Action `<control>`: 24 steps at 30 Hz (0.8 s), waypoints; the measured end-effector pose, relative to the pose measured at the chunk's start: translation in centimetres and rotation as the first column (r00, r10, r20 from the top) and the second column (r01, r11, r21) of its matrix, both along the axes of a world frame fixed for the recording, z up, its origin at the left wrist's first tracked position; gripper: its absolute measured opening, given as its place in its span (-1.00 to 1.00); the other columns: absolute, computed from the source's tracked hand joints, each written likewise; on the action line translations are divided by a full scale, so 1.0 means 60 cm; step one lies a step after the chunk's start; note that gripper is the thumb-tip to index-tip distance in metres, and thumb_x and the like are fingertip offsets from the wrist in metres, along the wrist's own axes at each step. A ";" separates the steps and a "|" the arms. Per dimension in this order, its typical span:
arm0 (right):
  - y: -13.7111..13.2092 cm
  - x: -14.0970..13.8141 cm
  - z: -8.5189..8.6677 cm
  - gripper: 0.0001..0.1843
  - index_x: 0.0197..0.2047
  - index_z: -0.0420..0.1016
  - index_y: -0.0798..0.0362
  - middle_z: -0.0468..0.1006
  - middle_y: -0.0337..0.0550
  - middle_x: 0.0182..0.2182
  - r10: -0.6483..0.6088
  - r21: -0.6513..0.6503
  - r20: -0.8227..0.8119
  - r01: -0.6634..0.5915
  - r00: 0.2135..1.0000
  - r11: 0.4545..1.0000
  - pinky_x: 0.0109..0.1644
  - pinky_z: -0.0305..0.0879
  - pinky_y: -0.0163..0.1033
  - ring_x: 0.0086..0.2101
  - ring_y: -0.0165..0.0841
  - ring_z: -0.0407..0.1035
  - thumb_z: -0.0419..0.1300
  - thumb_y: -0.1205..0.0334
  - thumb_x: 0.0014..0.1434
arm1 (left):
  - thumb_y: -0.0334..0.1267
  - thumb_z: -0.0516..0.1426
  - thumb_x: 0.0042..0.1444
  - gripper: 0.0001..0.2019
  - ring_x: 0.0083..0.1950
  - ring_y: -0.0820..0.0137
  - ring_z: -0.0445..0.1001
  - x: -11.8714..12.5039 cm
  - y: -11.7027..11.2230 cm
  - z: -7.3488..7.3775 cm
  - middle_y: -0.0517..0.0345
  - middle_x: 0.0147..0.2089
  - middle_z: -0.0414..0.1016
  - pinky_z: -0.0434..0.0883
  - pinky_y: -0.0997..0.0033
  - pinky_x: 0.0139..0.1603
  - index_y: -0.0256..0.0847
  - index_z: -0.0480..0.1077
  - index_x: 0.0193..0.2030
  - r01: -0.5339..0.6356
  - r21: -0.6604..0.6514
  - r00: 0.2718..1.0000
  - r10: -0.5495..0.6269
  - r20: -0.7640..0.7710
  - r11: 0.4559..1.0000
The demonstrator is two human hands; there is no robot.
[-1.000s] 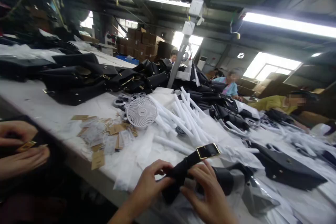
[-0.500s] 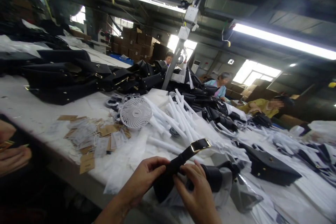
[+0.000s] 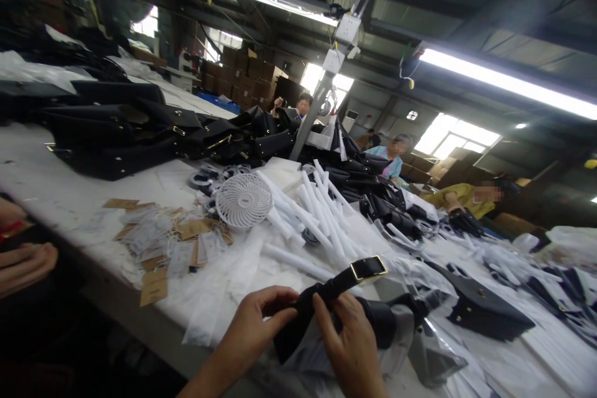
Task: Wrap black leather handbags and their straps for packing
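Both of my hands are on a black strap (image 3: 342, 281) with a gold-coloured buckle (image 3: 369, 268) at its raised far end. My left hand (image 3: 261, 323) pinches the strap's near part between thumb and fingers. Just to the right, my right hand (image 3: 349, 333) grips the same strap, its thumb pressed along the near side. Below and behind the hands lies a black bag (image 3: 380, 318), partly wrapped in translucent plastic; my hands hide much of it. The buckle points up and to the right, clear of the fingers.
A white fan (image 3: 244, 200) stands beyond my hands, beside a heap of white rolls (image 3: 321, 217). Paper tags (image 3: 153, 286) lie to the left. Black bags (image 3: 116, 143) are piled behind, and another bag (image 3: 482, 298) sits right. A co-worker's hand (image 3: 28, 267) is at the left edge.
My right hand has shifted along the strap toward my left hand, its thumb now higher on it. The buckle end has moved slightly right and down. The view has tilted a little.
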State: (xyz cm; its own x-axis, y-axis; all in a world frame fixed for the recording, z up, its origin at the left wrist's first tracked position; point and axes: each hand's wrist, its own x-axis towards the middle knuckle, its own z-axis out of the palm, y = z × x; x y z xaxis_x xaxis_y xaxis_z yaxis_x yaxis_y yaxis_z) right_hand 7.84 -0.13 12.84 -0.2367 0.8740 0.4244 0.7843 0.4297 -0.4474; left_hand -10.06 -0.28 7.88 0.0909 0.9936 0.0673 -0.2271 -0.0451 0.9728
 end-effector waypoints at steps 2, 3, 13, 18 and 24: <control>0.002 0.006 -0.004 -0.69 -0.17 0.59 -0.03 0.62 -0.03 -0.16 0.016 0.025 0.002 -0.016 1.000 1.000 0.11 0.29 0.04 -0.07 -0.06 0.46 0.07 0.03 0.36 | -0.23 0.29 0.00 -0.79 -0.12 0.21 0.59 -0.001 0.000 -0.003 0.07 -0.20 0.66 0.47 0.31 -0.03 -0.22 0.57 -0.20 -0.006 -0.012 1.000 0.006 0.026 1.000; 0.004 0.009 -0.006 -0.70 -0.17 0.59 -0.03 0.62 -0.04 -0.15 0.028 0.036 0.016 -0.028 0.999 0.999 0.14 0.27 0.05 -0.05 -0.06 0.46 0.08 0.03 0.36 | -0.21 0.29 0.01 -0.79 -0.13 0.21 0.59 0.001 0.001 -0.003 0.06 -0.21 0.66 0.47 0.32 -0.05 -0.23 0.57 -0.20 -0.008 -0.017 0.999 0.009 0.046 1.000; 0.018 0.038 -0.021 -0.84 -0.14 0.51 -0.01 0.62 -0.12 -0.21 0.198 0.091 0.165 -0.215 0.966 0.972 0.17 0.30 0.00 -0.12 -0.18 0.50 0.11 0.19 0.35 | -0.17 0.31 0.01 -0.82 -0.20 0.27 0.56 0.028 0.018 0.001 0.11 -0.28 0.64 0.44 0.39 -0.13 -0.21 0.56 -0.27 -0.094 -0.026 0.989 0.097 0.112 0.995; 0.016 0.034 -0.014 -0.88 -0.19 0.49 0.01 0.61 -0.11 -0.26 0.216 0.095 0.144 -0.231 0.966 0.968 0.15 0.31 -0.02 -0.16 -0.18 0.50 0.12 0.24 0.32 | -0.16 0.32 0.00 -0.81 -0.20 0.29 0.56 0.032 0.023 0.002 0.15 -0.29 0.63 0.44 0.41 -0.13 -0.18 0.56 -0.27 -0.116 -0.009 0.985 0.117 0.124 0.993; 0.008 0.017 -0.005 -0.86 -0.15 0.53 -0.01 0.61 -0.08 -0.21 0.169 0.061 0.086 -0.175 0.982 0.983 0.12 0.32 -0.05 -0.16 -0.18 0.49 0.16 0.20 0.29 | -0.16 0.31 0.02 -0.81 -0.19 0.28 0.56 0.032 0.028 0.002 0.15 -0.27 0.62 0.45 0.40 -0.11 -0.18 0.54 -0.26 -0.095 0.029 0.990 0.091 0.107 0.995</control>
